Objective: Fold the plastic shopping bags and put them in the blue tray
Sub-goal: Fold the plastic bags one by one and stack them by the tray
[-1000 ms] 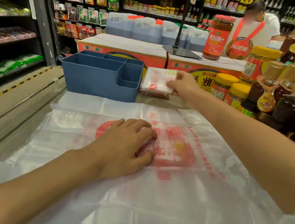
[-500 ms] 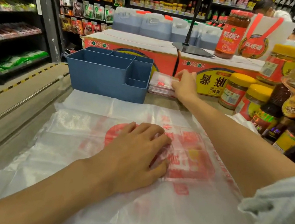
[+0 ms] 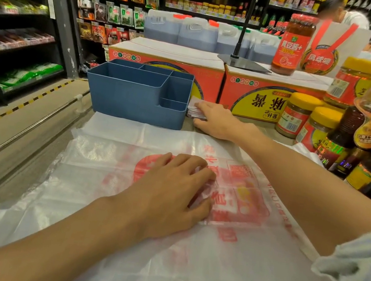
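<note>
A stack of flat white plastic shopping bags (image 3: 120, 203) with red print covers the counter in front of me. My left hand (image 3: 171, 192) rests on top of it, palm down, fingers loosely bent over the red logo. The blue tray (image 3: 134, 104), with several compartments, stands at the far end of the bags and nothing shows inside it. Just right of the tray lies a small pile of folded bags (image 3: 195, 113). My right hand (image 3: 217, 121) holds that pile, fingers over its top and thumb along its near side.
Orange cartons (image 3: 168, 63) stand behind the tray, with a black stand base (image 3: 244, 63) on top. Jars and dark sauce bottles (image 3: 352, 134) crowd the right edge. A freezer rail (image 3: 22, 127) runs along the left. A person stands at the far right shelves.
My right hand lowered the folded bag from the air down beside the tray, then slid left over the pile. My left hand stayed on the flat bags.
</note>
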